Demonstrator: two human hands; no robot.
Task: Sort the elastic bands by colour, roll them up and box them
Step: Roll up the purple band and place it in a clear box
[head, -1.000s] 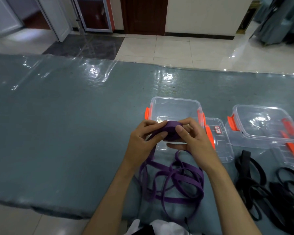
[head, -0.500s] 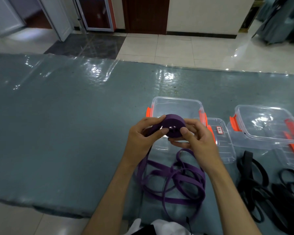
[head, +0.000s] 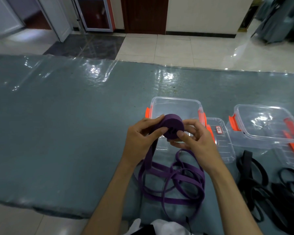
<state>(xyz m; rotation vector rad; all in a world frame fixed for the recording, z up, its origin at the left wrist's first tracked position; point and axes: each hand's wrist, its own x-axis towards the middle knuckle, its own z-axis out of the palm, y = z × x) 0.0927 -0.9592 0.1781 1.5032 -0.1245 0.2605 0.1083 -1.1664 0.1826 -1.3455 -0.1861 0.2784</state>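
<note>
A long table (head: 61,133) covered in grey-blue cloth under a shiny clear plastic sheet fills most of the view, with a pale tiled floor (head: 176,48) and doors beyond its far edge. On the table, to the right of centre, sits an open clear box (head: 176,106) with orange clips on its two sides; its clear lid (head: 222,143) lies flat just beside it on the right, bearing a small red-edged label. Further right stands a second clear box (head: 265,124) with orange clips, partly overlapping another lid near the right edge. A loose heap of purple bands (head: 173,180) lies in tangled loops on the table near the person, between the two forearms. A heap of black bands (head: 278,187) lies to the right, below the second box. The person holds a purple roll (head: 172,128) up in front of the first box, above the near rim. The left hand (head: 141,138) grips the roll's left side, thumb curled onto its face and fingers wrapped behind, with the unrolled tail of the band running down under this hand to the heap. The right hand (head: 193,139) pinches the roll's right side, thumb pressed on the near face and fingers curved round behind and beneath it.
</note>
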